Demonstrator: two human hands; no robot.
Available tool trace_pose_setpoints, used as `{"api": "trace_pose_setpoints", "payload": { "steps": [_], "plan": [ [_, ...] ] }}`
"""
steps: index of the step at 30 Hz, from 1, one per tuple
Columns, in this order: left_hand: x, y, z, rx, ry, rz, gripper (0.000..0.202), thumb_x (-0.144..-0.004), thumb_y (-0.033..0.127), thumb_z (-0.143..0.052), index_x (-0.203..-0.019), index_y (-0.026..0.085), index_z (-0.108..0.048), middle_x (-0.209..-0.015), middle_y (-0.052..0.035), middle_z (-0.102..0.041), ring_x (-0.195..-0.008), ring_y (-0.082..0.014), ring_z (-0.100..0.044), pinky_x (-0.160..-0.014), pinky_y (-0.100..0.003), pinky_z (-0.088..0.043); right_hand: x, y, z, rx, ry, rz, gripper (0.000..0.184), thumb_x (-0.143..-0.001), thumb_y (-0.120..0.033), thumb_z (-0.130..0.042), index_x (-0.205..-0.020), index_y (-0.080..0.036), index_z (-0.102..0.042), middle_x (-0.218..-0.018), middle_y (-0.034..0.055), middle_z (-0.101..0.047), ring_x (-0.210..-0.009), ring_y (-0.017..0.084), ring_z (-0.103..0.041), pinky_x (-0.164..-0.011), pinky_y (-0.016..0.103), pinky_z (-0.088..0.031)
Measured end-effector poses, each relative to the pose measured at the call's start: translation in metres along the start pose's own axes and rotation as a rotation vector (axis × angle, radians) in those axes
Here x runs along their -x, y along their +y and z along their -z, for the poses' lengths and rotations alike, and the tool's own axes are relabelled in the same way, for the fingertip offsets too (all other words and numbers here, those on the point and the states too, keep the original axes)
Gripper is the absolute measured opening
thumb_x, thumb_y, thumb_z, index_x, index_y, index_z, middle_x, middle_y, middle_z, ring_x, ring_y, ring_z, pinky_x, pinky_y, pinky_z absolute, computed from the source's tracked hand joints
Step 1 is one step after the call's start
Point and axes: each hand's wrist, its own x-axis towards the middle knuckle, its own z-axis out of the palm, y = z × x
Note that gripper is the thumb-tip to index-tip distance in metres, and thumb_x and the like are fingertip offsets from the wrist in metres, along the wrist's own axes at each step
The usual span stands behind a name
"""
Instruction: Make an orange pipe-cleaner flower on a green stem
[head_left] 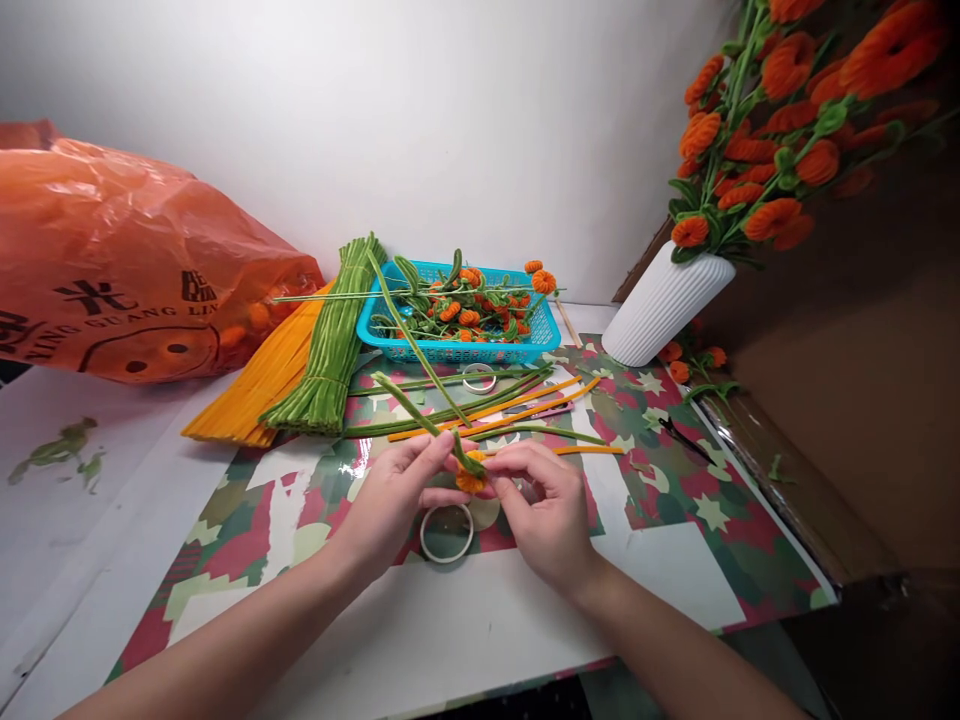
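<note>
My left hand [397, 495] and my right hand [544, 510] meet over the patterned mat [660, 470]. Between their fingertips is a small orange pipe-cleaner flower [471, 480] with a green pipe-cleaner stem [409, 400] that rises up and to the left. The left fingers pinch the stem just beside the flower. The right fingers pinch the flower's other side. A roll of clear tape [446, 532] lies on the mat just below the hands.
Loose green and orange pipe cleaners [495, 405] lie beyond the hands. Farther back stand a blue basket [457, 350] of finished flowers, green [334, 350] and orange [259, 385] pipe-cleaner bundles, an orange plastic bag [127, 260], and a white vase [664, 300] with orange flowers.
</note>
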Motion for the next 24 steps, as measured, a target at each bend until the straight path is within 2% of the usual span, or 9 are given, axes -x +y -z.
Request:
{"api": "trace_pose_setpoints", "payload": {
  "steps": [3,6,10,14,19,21,24],
  "plan": [
    [-0.001,0.000,0.001,0.012,-0.020,0.073,0.043,-0.076,0.054,-0.064,-0.081,0.012,-0.066,-0.093,-0.0128,-0.069,-0.087,-0.0256,-0.068,-0.060,-0.030,-0.060,0.000,0.001,0.000,0.024,-0.005,0.026,0.018,-0.081,-0.010,-0.056,-0.081,-0.022,-0.069,-0.078,0.0036,-0.067,-0.073,0.016,-0.063,-0.063,0.028,-0.053],
    [0.000,-0.001,0.001,-0.087,-0.002,0.057,0.037,-0.073,0.047,-0.071,-0.085,0.013,-0.063,-0.095,-0.0112,-0.068,-0.087,-0.0252,-0.067,-0.061,-0.032,-0.060,0.000,0.002,0.000,0.036,0.009,0.025,0.017,-0.081,-0.010,-0.056,-0.081,-0.022,-0.069,-0.077,0.0035,-0.067,-0.073,0.016,-0.063,-0.062,0.027,-0.052],
    [0.002,-0.006,-0.003,-0.174,-0.024,-0.055,0.034,-0.072,0.042,-0.072,-0.090,0.017,-0.056,-0.096,-0.0061,-0.065,-0.080,-0.0204,-0.066,-0.055,-0.028,-0.059,0.001,0.002,-0.002,0.010,-0.005,0.007,0.018,-0.080,-0.009,-0.055,-0.081,-0.021,-0.069,-0.078,0.0039,-0.067,-0.074,0.016,-0.063,-0.060,0.025,-0.051],
    [0.004,-0.012,-0.009,-0.322,0.049,-0.195,0.029,-0.079,0.044,-0.065,-0.087,0.018,-0.053,-0.081,-0.0008,-0.059,-0.061,-0.0128,-0.060,-0.044,-0.021,-0.051,0.004,0.001,-0.007,-0.013,-0.036,-0.039,0.016,-0.077,-0.008,-0.055,-0.074,-0.020,-0.065,-0.076,0.0029,-0.066,-0.072,0.015,-0.062,-0.058,0.024,-0.050],
    [0.005,-0.016,-0.010,-0.488,0.119,-0.323,0.024,-0.081,0.041,-0.063,-0.084,0.019,-0.056,-0.078,-0.0016,-0.062,-0.057,-0.0120,-0.059,-0.047,-0.021,-0.050,0.006,0.003,-0.011,-0.053,-0.037,-0.123,0.013,-0.078,-0.010,-0.056,-0.074,-0.019,-0.065,-0.078,0.0044,-0.067,-0.076,0.016,-0.064,-0.063,0.025,-0.053],
    [0.005,-0.014,-0.008,-0.467,0.106,-0.306,0.025,-0.081,0.043,-0.062,-0.087,0.019,-0.056,-0.082,-0.0031,-0.064,-0.059,-0.0134,-0.062,-0.048,-0.022,-0.052,0.006,0.004,-0.010,-0.061,-0.028,-0.114,0.013,-0.079,-0.011,-0.056,-0.078,-0.019,-0.067,-0.081,0.0052,-0.069,-0.078,0.017,-0.065,-0.064,0.025,-0.054],
    [0.005,-0.007,-0.007,-0.359,0.070,-0.177,0.032,-0.079,0.048,-0.063,-0.091,0.020,-0.054,-0.082,-0.0027,-0.065,-0.057,-0.0152,-0.064,-0.044,-0.023,-0.052,0.005,0.004,-0.008,-0.019,-0.009,-0.030,0.016,-0.080,-0.011,-0.056,-0.083,-0.020,-0.069,-0.081,0.0050,-0.069,-0.077,0.017,-0.065,-0.064,0.027,-0.054]
  ]
}}
